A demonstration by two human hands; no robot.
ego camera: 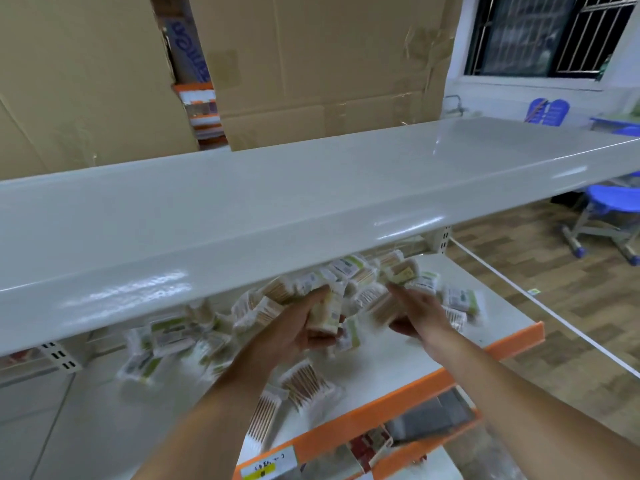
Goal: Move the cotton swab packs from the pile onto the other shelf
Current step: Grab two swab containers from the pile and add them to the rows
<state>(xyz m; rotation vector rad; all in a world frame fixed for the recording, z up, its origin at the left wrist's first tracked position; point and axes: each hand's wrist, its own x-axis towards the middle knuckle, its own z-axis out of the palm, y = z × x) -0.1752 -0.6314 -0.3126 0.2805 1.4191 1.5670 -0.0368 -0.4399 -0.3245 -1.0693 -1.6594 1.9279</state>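
A pile of cotton swab packs (360, 275) lies scattered on the lower white shelf (398, 355) with an orange front edge. My left hand (294, 327) grips a stack of packs (325, 311) above that shelf. My right hand (415, 315) reaches into the pile and curls around a blurred pack (379, 306). More loose packs (304, 379) lie nearer the front. The upper white shelf (277, 202) spans the view above both hands and carries nothing. It hides the back of the pile.
Large cardboard sheets (311, 64) stand behind the upper shelf. Lower down sits another shelf with small goods (426, 424). Blue chairs and stools (609, 202) stand on the wooden floor at right, below a barred window (554, 32).
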